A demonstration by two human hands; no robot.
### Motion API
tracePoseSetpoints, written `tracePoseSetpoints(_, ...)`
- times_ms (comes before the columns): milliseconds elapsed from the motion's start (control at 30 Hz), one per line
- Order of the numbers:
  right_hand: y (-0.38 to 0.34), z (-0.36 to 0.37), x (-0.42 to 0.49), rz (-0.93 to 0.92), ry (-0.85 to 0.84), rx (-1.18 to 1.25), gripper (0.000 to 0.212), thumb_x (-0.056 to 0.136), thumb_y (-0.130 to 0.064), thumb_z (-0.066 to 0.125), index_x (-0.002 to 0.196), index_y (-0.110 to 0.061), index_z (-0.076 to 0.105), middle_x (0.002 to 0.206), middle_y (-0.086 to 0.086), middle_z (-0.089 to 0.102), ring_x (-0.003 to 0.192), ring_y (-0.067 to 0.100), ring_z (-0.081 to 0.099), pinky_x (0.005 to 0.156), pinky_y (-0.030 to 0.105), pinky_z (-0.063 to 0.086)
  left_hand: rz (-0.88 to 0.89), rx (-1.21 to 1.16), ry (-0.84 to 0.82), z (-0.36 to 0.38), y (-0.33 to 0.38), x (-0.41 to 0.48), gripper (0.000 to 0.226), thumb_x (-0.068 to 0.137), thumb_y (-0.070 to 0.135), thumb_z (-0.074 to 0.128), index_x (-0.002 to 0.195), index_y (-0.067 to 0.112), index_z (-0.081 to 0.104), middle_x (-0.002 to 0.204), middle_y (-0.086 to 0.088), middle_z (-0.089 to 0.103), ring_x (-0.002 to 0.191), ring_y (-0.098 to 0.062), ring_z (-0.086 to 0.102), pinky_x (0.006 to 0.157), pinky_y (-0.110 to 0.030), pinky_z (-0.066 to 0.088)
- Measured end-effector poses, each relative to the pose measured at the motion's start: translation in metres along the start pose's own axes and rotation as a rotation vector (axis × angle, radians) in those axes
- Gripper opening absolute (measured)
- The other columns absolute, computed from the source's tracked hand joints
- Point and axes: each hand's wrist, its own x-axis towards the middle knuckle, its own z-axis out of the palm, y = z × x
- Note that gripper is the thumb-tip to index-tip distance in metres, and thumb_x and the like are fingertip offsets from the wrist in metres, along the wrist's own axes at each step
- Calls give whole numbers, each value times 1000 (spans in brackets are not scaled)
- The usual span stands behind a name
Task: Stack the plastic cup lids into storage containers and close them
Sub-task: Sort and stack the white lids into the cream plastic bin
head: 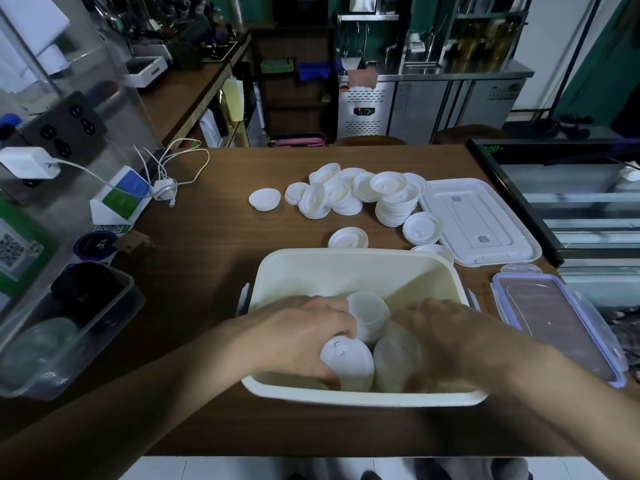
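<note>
A cream storage container (353, 268) stands open at the near middle of the wooden table. Both my hands reach inside it. My left hand (304, 334) grips a stack of white cup lids (349, 362) lying on its side. My right hand (443, 337) rests over a blurred stack of translucent lids (394, 365); its fingers are hidden behind the stack. A third lid stack (369, 315) lies between the hands. Several loose white lids (363, 194) are piled farther back, with single lids (347, 238) nearer the container. The container's white cover (478, 220) lies flat at the right.
A clear cover with purple clips (554, 323) lies at the near right. A clear bin of dark and clear lids (65, 323) stands at the left. A charger and white cables (166, 188), a card stand (121, 199) and a glass display case (571, 202) border the table.
</note>
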Motion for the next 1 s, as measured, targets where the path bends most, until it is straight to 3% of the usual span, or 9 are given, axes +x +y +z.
tracePoseSetpoints(133, 6, -22, -4, -42, 157, 76, 80, 80, -60, 78, 148, -39, 42, 135, -18, 53, 127, 10, 54, 101, 29, 48, 11, -39, 33, -21, -1, 1, 51, 81, 57, 83, 125, 38, 63, 116, 22, 57, 98, 10, 46, 76, -6, 36)
tracePoseSetpoints(200, 11, -30, -4, -84, 242, 138, 73, 79, -60, 80, 141, -39, 50, 120, -23, 55, 117, 2, 55, 96, 26, 49, 15, -74, 79, -33, -4, 4, 48, 80, 57, 84, 121, 40, 65, 111, 21, 60, 96, 15, 47, 75, -6, 36)
tracePoseSetpoints(267, 18, -36, -2, -126, 340, 217, 67, 75, -60, 83, 133, -36, 58, 109, -26, 56, 106, -2, 58, 90, 28, 52, 10, -99, 128, -45, -10, 7, 45, 79, 58, 85, 117, 42, 66, 108, 23, 61, 94, 7, 52, 74, -11, 40)
tracePoseSetpoints(467, 38, -56, 16, -165, 576, 412, 51, 74, -50, 87, 116, -28, 67, 102, -17, 67, 97, 2, 64, 85, 25, 53, -18, -296, 272, -72, -32, 22, 37, 81, 50, 86, 111, 33, 74, 100, 17, 68, 82, -10, 66, 79, -29, 56)
tracePoseSetpoints(600, 54, -72, 38, -161, 647, 384, 49, 77, -47, 85, 117, -26, 67, 103, -15, 67, 96, 5, 62, 85, 31, 53, -66, -341, 329, -84, -56, 38, 25, 88, 42, 83, 110, 31, 76, 90, 25, 71, 73, -10, 67, 65, -13, 46)
tracePoseSetpoints(733, 75, -78, 67, -111, 639, 425, 45, 77, -38, 89, 116, -28, 69, 98, -28, 61, 94, -18, 56, 78, 12, 48, -84, -375, 380, -87, -79, 59, 21, 91, 35, 81, 111, 28, 76, 93, 21, 73, 70, -5, 65, 61, -8, 44)
tracePoseSetpoints(833, 92, -73, 91, -98, 586, 445, 43, 80, -31, 87, 119, -26, 70, 100, -23, 65, 99, -18, 55, 79, 8, 47, -122, -330, 328, -85, -101, 83, 28, 90, 43, 81, 115, 33, 73, 104, 17, 73, 82, -4, 69, 72, -15, 51)
tracePoseSetpoints(933, 105, -63, 115, -83, 505, 426, 42, 82, -36, 86, 119, -31, 68, 106, -17, 70, 98, -1, 62, 83, 21, 53, -128, -251, 224, -77, -120, 110, 45, 86, 49, 82, 127, 36, 67, 114, 18, 68, 94, -1, 69, 84, -28, 59)
tracePoseSetpoints(1000, 112, -54, 129, -65, 446, 417, 43, 80, -42, 86, 118, -37, 66, 102, -17, 70, 97, 7, 64, 84, 34, 56, -119, -182, 178, -69, -127, 126, 65, 82, 56, 82, 139, 39, 57, 129, 21, 61, 108, 2, 61, 92, -26, 53)
